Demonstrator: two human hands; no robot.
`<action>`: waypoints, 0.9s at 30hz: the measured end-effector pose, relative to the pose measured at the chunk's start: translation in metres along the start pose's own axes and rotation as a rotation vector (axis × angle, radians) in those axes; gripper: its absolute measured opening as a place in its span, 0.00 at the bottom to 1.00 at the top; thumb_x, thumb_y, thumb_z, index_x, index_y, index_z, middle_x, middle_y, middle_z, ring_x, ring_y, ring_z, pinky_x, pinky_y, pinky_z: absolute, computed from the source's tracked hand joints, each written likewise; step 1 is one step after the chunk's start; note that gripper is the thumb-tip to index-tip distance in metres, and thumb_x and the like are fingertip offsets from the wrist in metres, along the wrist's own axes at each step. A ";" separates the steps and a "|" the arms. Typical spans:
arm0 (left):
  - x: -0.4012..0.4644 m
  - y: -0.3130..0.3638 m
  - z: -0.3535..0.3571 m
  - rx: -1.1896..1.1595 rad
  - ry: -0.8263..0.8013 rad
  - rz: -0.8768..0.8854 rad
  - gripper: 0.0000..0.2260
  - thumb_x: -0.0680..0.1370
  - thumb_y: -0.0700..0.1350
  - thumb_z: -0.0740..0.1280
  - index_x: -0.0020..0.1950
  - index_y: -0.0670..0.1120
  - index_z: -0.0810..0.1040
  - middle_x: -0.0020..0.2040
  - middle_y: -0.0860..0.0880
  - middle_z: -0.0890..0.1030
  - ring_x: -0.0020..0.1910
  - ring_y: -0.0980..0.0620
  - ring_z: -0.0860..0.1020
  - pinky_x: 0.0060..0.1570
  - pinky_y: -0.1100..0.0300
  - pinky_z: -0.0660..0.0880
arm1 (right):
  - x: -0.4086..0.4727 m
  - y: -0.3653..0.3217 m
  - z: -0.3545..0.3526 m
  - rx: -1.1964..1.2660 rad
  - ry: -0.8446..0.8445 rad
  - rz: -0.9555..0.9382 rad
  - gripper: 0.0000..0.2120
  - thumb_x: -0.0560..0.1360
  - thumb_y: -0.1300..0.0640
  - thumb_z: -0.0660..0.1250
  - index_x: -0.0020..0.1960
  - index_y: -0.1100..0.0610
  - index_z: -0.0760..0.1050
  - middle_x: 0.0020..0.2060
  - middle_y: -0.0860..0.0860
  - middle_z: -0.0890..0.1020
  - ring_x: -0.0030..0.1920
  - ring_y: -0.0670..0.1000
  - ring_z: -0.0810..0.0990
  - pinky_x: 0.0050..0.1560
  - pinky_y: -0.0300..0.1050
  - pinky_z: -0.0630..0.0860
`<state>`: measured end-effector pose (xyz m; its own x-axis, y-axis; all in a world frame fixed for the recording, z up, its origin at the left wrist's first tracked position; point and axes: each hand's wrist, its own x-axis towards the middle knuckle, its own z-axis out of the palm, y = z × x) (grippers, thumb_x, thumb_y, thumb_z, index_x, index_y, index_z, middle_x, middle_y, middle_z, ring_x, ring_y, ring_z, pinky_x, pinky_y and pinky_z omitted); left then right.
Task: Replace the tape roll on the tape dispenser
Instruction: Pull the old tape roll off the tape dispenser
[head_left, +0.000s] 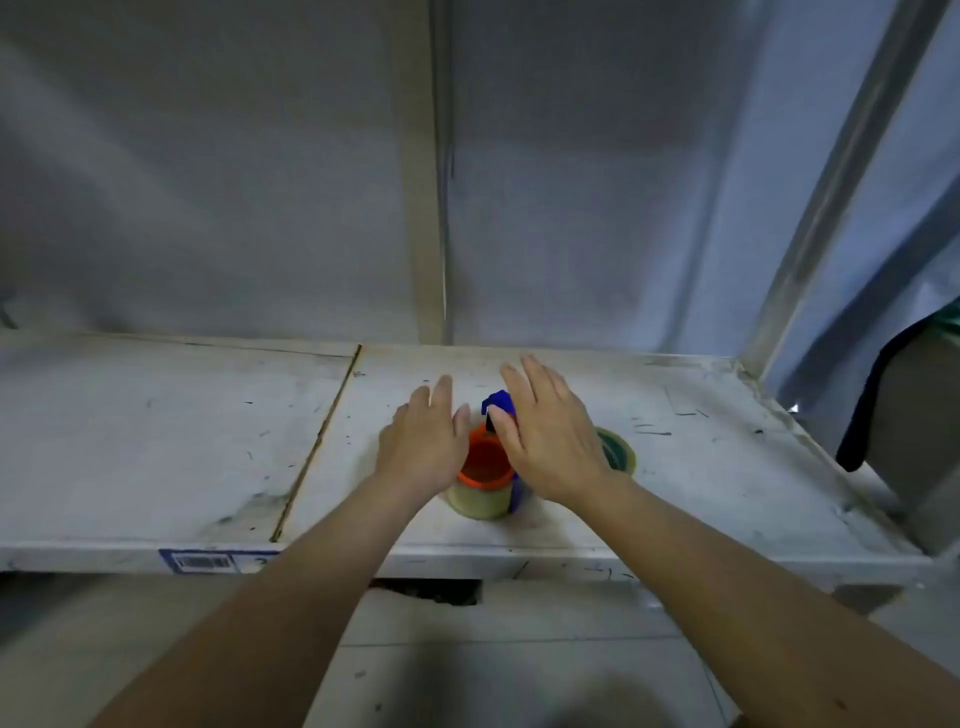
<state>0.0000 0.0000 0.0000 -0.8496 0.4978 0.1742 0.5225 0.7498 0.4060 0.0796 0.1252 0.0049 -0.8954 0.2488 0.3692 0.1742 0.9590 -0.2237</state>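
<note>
A tape dispenser with a blue body (500, 403) and an orange hub (485, 462) lies on the white shelf (156, 441). A clear yellowish tape roll (480, 503) sits around the hub. A second tape roll (617, 448) with a dark green core lies flat just right of it, partly hidden by my right hand. My left hand (423, 441) hovers at the dispenser's left side with fingers spread. My right hand (550, 431) is over the dispenser's right side, fingers apart, thumb near the hub. Neither hand grips anything.
The shelf is scuffed, with a seam (317, 447) running front to back left of the hands. A barcode label (202, 562) is on its front edge. A metal post (831, 197) rises at the right, and a dark object (904, 395) stands beyond the right edge.
</note>
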 end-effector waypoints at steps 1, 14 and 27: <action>-0.004 -0.002 0.001 -0.004 -0.039 -0.021 0.23 0.82 0.54 0.49 0.76 0.48 0.57 0.71 0.42 0.69 0.66 0.42 0.71 0.60 0.46 0.72 | -0.003 -0.003 0.003 0.002 -0.014 -0.020 0.27 0.79 0.44 0.47 0.74 0.56 0.58 0.75 0.57 0.62 0.73 0.57 0.62 0.68 0.55 0.67; -0.040 -0.017 0.009 -0.083 -0.185 0.069 0.20 0.83 0.46 0.50 0.75 0.48 0.60 0.66 0.41 0.74 0.62 0.42 0.74 0.59 0.50 0.73 | -0.017 -0.025 0.024 -0.068 -0.269 0.066 0.25 0.79 0.41 0.48 0.70 0.54 0.62 0.65 0.55 0.71 0.62 0.57 0.71 0.56 0.56 0.73; -0.023 -0.024 0.028 -0.166 -0.132 0.055 0.16 0.83 0.46 0.52 0.68 0.46 0.71 0.55 0.41 0.82 0.53 0.42 0.78 0.52 0.50 0.75 | -0.014 -0.019 0.043 -0.103 -0.294 0.065 0.43 0.68 0.35 0.63 0.74 0.56 0.54 0.68 0.56 0.69 0.64 0.58 0.67 0.60 0.56 0.70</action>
<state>0.0091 -0.0177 -0.0389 -0.7978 0.5969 0.0857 0.5397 0.6434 0.5429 0.0712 0.0978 -0.0349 -0.9584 0.2749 0.0773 0.2625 0.9547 -0.1401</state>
